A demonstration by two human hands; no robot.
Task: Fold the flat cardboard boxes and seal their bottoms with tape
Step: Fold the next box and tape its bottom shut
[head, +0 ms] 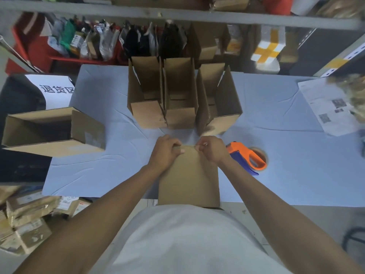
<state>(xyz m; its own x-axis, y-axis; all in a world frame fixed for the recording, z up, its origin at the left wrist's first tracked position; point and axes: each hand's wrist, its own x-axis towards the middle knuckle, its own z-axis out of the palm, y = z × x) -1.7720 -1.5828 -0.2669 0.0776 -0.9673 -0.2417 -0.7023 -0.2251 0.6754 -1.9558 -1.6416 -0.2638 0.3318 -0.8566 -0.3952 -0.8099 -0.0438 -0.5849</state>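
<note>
Dim, even indoor light with soft shadows; wide-angle bending at the edges; upper right of the frame motion-blurred.

On the table (94, 171), near its front edge and in the middle, a flat cardboard box (188, 178) lies with its near end reaching over the edge toward the person. The left hand (166, 150) and the right hand (211, 149) grip its far edge, left and right of centre. Just right of the right hand lies a tape dispenser (246, 157). Behind the hands three folded boxes (177, 95) stand side by side in a row, touching. At the table's left edge a larger open box (53, 131) lies on its side. At the far right a printed sheet (327, 107) lies on the table. Behind the table runs a shelf (177, 14).
</note>
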